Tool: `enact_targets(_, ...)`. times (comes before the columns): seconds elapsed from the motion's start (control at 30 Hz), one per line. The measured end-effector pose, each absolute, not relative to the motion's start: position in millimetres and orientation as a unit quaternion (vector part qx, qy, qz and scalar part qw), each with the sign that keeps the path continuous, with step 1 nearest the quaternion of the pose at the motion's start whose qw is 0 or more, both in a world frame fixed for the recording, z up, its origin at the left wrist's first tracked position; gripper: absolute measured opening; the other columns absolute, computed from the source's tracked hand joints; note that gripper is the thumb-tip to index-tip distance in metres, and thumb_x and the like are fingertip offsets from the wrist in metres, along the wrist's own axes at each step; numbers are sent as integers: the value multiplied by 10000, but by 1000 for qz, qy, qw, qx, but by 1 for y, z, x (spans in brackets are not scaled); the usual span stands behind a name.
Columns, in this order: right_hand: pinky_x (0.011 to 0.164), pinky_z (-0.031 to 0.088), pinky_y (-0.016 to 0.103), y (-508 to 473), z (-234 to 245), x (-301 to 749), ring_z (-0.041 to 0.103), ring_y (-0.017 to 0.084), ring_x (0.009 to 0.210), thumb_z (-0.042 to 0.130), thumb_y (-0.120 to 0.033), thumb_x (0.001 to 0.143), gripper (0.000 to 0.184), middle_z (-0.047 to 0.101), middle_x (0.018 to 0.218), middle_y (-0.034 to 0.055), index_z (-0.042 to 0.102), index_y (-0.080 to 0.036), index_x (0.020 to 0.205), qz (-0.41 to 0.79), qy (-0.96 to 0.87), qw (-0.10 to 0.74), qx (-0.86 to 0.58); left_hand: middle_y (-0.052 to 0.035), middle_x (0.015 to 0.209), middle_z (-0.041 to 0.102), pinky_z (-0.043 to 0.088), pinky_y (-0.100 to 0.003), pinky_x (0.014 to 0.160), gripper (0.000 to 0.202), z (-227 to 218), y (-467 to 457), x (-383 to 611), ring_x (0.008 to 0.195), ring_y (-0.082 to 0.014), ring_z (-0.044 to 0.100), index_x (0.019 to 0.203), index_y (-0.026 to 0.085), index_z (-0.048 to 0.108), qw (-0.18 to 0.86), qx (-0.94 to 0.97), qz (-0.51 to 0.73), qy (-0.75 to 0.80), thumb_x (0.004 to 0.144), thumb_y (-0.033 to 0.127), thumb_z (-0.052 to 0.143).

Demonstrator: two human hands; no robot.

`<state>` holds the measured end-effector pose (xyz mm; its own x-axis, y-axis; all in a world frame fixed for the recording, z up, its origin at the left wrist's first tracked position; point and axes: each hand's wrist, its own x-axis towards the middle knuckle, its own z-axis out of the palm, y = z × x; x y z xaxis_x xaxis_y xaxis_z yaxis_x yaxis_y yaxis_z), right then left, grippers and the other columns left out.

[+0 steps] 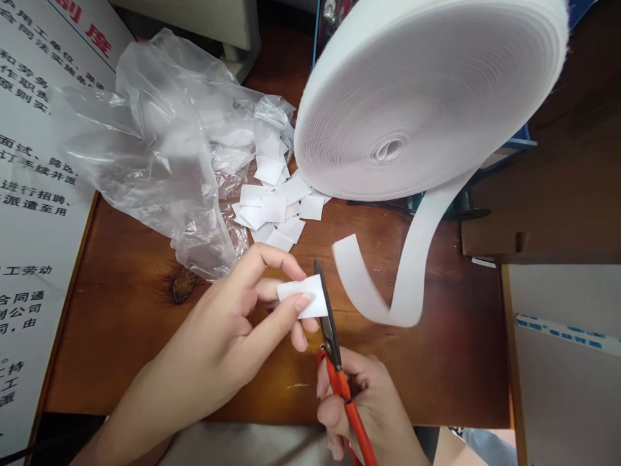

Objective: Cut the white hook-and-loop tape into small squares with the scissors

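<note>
Between the thumb and fingers of my left hand (242,323) is a small white piece of tape (305,296). My right hand (373,401) grips red-handled scissors (334,336), whose dark blades point away from me and look closed along the piece's right edge. A big white roll of tape (427,110), like hook-and-loop tape, stands tilted at the back right. From it a loose strip (412,278) hangs down and curls up to a cut end, apart from the blades. Several cut white pieces (274,207) lie heaped beyond my left hand.
A crumpled clear plastic bag (160,142) lies left of the heap on the brown wooden table (126,310). A printed board (33,194) borders the left side. Behind the roll, part of a blue container (521,139) shows. A brown box (548,188) stands at the right.
</note>
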<state>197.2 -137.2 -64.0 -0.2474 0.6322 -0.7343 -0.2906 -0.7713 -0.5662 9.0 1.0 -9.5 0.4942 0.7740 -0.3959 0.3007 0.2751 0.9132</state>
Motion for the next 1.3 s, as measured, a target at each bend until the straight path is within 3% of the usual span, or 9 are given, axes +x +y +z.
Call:
enact_targets(0.2,516,405,207,-141,-49,214,448,102,564,903,-494,883,468,487,615,-43,550,-217,748,627,-370,213,-651,100,811,822,677,-137,706,234,2,-9,-17,687,-125,824,1278,340,565,502,589,294,560,1100,383,711)
enact_targets(0.33,564,585,268,-147,-48,237,729,192,626,729,-310,1008,104,771,833,38,656,-240,982,365,-644,154,-655,103,803,844,683,-149,817,421,5,-1,-32,784,-152,863,1437,337,596,451,634,235,582,1057,418,757)
enact_targets(0.47,656,698,357,-146,-52,250,847,279,846,602,-120,996,260,824,1062,106,668,-219,1227,221,-758,151,-595,53,817,857,677,-162,756,229,0,7,-29,736,-157,847,1164,281,744,506,620,219,559,1040,469,785)
enact_targets(0.63,784,715,416,-135,-35,255,833,304,960,557,-106,1052,285,827,1128,126,710,-180,1281,218,-790,129,-558,15,739,800,523,-181,535,274,-11,8,-21,616,-144,743,862,221,748,526,667,159,503,1017,442,797)
enact_targets(0.7,749,678,397,-128,-25,249,796,278,882,687,-187,1050,198,826,1064,86,718,-219,1243,216,-769,181,-573,26,666,736,426,-193,484,288,-15,6,-18,542,-114,632,830,215,732,520,699,139,471,1027,419,778)
enact_targets(0.83,756,643,270,-106,-16,226,774,180,868,817,-337,1028,447,809,1091,56,688,-232,1443,368,-609,335,-618,63,580,559,296,-200,472,385,-17,2,-8,513,-75,432,714,198,631,523,734,119,416,1003,384,804)
enact_targets(1.03,611,538,211,-85,-21,216,735,120,685,757,-143,999,104,814,834,0,839,-203,984,484,-528,401,-571,76,571,463,254,-208,453,506,-10,8,-2,507,-65,365,654,191,513,521,744,145,392,963,388,862)
enact_targets(1.17,718,582,220,-87,-18,236,777,125,788,759,-114,997,173,851,936,-39,818,-275,1013,420,-532,415,-608,69,622,612,357,-232,474,302,-1,17,-5,511,-92,515,807,244,671,450,767,165,426,1066,388,730)
enact_targets(1.3,986,567,313,-88,-17,253,726,177,1110,704,-97,1031,226,791,1107,-8,764,-305,1097,346,-622,387,-587,53,899,777,546,-214,741,240,0,25,-7,763,-127,730,1358,315,701,330,755,209,527,1158,368,580)
